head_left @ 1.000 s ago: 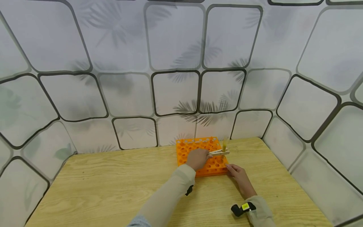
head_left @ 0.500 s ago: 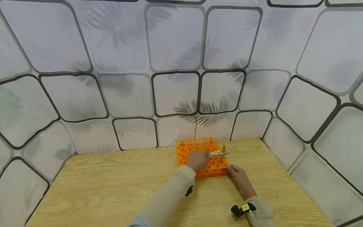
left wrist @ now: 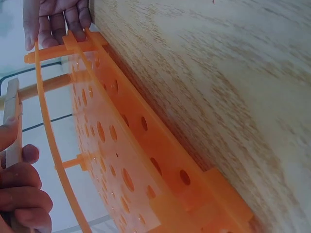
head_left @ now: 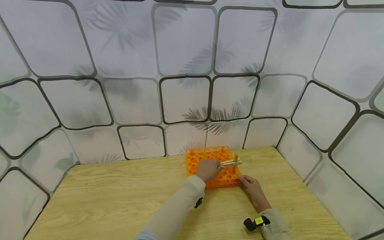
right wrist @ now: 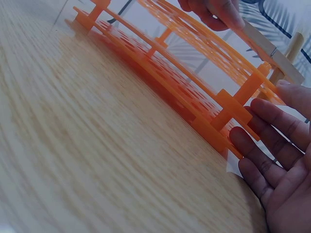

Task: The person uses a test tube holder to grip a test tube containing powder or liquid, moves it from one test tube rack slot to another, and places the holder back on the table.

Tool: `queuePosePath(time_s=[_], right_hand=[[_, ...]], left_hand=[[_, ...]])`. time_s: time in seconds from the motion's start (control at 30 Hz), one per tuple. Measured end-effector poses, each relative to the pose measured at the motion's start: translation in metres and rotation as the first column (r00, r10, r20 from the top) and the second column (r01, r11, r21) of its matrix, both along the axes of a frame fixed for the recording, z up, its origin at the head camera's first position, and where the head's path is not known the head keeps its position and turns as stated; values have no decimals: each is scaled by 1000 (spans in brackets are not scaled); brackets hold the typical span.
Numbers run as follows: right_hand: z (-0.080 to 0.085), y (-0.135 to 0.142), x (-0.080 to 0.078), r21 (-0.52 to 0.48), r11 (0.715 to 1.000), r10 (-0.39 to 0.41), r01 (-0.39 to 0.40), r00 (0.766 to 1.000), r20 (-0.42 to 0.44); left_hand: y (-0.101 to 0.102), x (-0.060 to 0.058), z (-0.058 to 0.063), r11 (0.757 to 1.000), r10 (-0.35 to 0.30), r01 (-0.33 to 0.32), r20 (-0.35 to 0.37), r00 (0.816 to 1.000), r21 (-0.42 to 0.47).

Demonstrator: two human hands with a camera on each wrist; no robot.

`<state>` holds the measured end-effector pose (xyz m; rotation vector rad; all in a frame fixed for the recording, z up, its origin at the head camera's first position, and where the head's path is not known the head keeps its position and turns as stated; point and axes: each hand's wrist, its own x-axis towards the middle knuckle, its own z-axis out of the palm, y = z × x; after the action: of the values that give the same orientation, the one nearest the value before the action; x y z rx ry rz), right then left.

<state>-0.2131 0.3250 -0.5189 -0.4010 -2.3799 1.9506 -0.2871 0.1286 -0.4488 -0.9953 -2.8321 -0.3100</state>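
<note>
My left hand [head_left: 208,169] reaches over the orange test tube rack [head_left: 223,182] and grips a wooden test tube holder [head_left: 230,162]. At the right end of the rack, the holder's jaws clasp a test tube [head_left: 236,155] with yellow contents. In the left wrist view the tube [left wrist: 51,83] passes down through the rack's top plate, its lower end near the middle plate. My right hand [head_left: 254,189] holds the rack's front right corner. The right wrist view shows its thumb [right wrist: 293,97] at the top plate and its fingers [right wrist: 272,121] against the end of the lower tiers.
The rack stands on a light wooden table [head_left: 120,196] close to its back edge. Behind and on both sides hangs a white curtain [head_left: 186,100] with dark outlined squares and leaf prints. A black wrist camera [head_left: 255,222] sits on the right sleeve.
Both hands, the holder, the tube and the rack keep almost the same places. The head view has shifted very slightly.
</note>
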Motion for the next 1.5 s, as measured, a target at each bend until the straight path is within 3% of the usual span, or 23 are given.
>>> queuePosePath(time_s=[0.23, 0.63, 0.9, 1.1, 1.5], right_hand=[[-1, 0, -2, -16, 1000, -12, 12, 1000, 10], [1, -1, -1, -6, 1000, -29, 30, 999, 38], [0, 0, -2, -2, 1000, -18, 18, 1000, 16], [-1, 1, -2, 12, 1000, -4, 4, 1000, 2], [-4, 1, -3, 2, 1000, -3, 3, 1000, -7]], left_hand=[[-2, -2, 0, 1000, -17, 17, -19, 1000, -7], [-1, 0, 1, 999, 15, -18, -75, 997, -39], [-2, 1, 3, 1000, 5, -7, -67, 998, -30], [-1, 0, 5, 999, -2, 1, -18, 1000, -39], [1, 1, 8, 999, 5, -8, -44, 999, -48]])
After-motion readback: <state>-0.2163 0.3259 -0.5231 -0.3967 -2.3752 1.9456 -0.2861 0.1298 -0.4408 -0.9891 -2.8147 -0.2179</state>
